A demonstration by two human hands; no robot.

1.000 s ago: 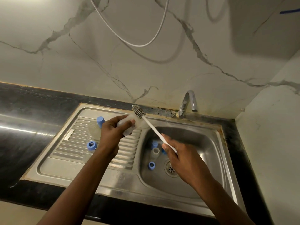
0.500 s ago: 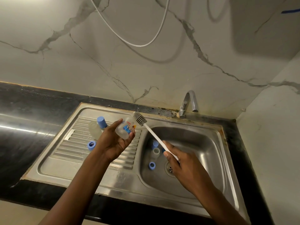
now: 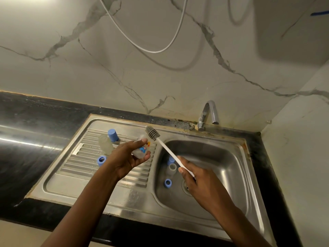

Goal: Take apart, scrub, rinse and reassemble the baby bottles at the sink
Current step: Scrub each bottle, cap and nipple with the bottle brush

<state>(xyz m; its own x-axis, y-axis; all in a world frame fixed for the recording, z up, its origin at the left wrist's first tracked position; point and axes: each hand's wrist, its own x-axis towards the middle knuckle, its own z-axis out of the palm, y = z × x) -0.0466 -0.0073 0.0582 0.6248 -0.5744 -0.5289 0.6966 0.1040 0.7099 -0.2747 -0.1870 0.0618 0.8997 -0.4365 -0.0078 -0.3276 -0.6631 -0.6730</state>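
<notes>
baby bottle [image 3: 141,148] has been turned label-up in the curled left hand [image 3: 124,158]; bottle brush [image 3: 152,133] is pinched by the right hand [image 3: 200,185], so scrubbing is judged unfinished.

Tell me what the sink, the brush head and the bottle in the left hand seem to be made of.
Sink: stainless steel, brushed finish; grey metallic sheen with streaked highlights and pressed drainer ribs.
Brush head: probably silicone or rubber, matte grey; thick moulded ridges rather than fine bristles.
Bottle in the left hand: likely translucent plastic, cloudy; printed picture on its side.
</notes>
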